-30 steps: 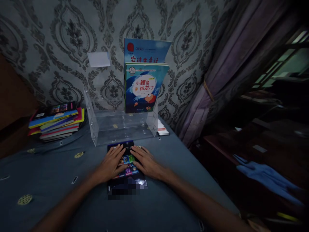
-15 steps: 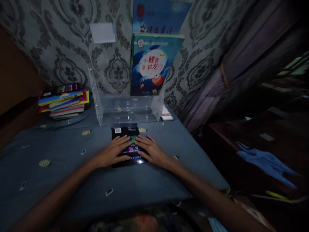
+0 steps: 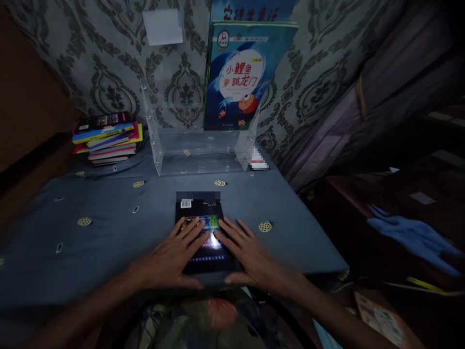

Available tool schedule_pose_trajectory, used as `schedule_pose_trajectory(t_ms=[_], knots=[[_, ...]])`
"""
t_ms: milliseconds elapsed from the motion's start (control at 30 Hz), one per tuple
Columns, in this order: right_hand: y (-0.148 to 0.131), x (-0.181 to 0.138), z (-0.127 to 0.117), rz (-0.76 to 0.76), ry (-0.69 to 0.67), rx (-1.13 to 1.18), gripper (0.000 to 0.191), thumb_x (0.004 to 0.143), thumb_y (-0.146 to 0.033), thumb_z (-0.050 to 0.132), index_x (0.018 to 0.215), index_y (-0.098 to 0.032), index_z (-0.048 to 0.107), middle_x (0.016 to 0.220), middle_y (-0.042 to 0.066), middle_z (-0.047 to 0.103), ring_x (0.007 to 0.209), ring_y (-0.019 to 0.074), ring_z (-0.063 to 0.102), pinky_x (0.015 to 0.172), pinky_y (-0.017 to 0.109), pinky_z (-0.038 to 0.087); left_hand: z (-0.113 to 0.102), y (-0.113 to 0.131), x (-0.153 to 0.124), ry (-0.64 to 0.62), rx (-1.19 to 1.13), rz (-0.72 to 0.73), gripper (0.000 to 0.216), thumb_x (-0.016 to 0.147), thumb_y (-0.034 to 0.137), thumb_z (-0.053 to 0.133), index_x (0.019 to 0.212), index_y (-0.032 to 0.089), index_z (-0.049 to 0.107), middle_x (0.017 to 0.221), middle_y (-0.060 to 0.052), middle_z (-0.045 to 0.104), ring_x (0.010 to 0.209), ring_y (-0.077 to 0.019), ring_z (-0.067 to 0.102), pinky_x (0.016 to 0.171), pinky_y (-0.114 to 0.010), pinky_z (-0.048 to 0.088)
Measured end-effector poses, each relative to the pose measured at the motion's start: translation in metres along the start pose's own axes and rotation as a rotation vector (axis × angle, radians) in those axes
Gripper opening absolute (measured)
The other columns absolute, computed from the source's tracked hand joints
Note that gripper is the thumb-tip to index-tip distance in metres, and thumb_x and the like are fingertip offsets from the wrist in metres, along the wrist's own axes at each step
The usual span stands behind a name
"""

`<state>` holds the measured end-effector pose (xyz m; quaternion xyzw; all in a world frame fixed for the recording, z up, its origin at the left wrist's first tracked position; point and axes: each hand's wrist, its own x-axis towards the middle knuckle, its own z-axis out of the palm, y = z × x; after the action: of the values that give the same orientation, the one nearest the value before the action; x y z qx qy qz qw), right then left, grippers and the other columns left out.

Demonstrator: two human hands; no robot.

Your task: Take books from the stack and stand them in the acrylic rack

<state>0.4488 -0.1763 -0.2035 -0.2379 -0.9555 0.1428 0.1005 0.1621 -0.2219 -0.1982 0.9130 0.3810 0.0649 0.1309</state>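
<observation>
A dark glossy book (image 3: 198, 213) lies flat near the front edge of the table, which is covered in blue-grey cloth (image 3: 109, 232). My left hand (image 3: 174, 254) rests flat on the book's left half, fingers stretched out. On its right half lies my right hand (image 3: 249, 254), also flat with fingers spread. Both thumbs reach the table's front edge. Behind the book stands a clear acrylic book stand (image 3: 203, 145) holding two upright picture books (image 3: 241, 77) at its right end.
A stack of several books (image 3: 107, 138) lies at the back left. The patterned wall carries a white note (image 3: 162, 26). A curtain (image 3: 348, 106) hangs at the right, beyond it dark furniture with a blue cloth (image 3: 410, 232). Patterned fabric (image 3: 207, 315) shows below the table edge.
Both hands have slid the dark book toward me, from just in front of the stand to the table's front edge. The view has tilted down.
</observation>
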Motion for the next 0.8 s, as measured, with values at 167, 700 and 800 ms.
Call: schedule_pose_trajectory(t_ms=[167, 700, 800], knots=[[-0.022, -0.039, 0.015, -0.008, 0.052, 0.040, 0.077, 0.090, -0.036, 0.070, 0.158, -0.030, 0.034, 0.162, 0.013, 0.038, 0.153, 0.0347, 0.027, 0.120, 0.066, 0.028, 0.004, 0.045, -0.023, -0.108, -0.032, 0.003, 0.108, 0.085, 0.037, 0.073, 0.163, 0.019, 0.001, 0.168, -0.018, 0.007, 0.156, -0.0388, 0.004, 0.123, -0.066, 0.013], [0.007, 0.038, -0.034, 0.273, 0.512, 0.638, 0.031, 0.096, -0.048, 0.057, 0.091, -0.021, 0.071, 0.084, 0.003, 0.071, 0.080, 0.0202, 0.067, 0.074, 0.032, 0.056, -0.114, 0.002, 0.035, 0.868, -0.768, -0.287, 0.046, 0.082, 0.039, 0.078, 0.122, 0.021, 0.064, 0.095, -0.004, 0.075, 0.090, -0.0207, 0.073, 0.078, -0.030, 0.060], [0.022, 0.063, -0.028, 0.339, 0.554, 0.806, 0.039, 0.091, -0.054, 0.060, 0.072, -0.020, 0.062, 0.068, 0.000, 0.061, 0.068, 0.0158, 0.058, 0.064, 0.027, 0.049, -0.089, -0.040, 0.059, 0.995, -1.016, -0.293, 0.053, 0.080, 0.039, 0.077, 0.124, 0.022, 0.053, 0.089, 0.000, 0.070, 0.080, -0.0144, 0.069, 0.071, -0.024, 0.056]])
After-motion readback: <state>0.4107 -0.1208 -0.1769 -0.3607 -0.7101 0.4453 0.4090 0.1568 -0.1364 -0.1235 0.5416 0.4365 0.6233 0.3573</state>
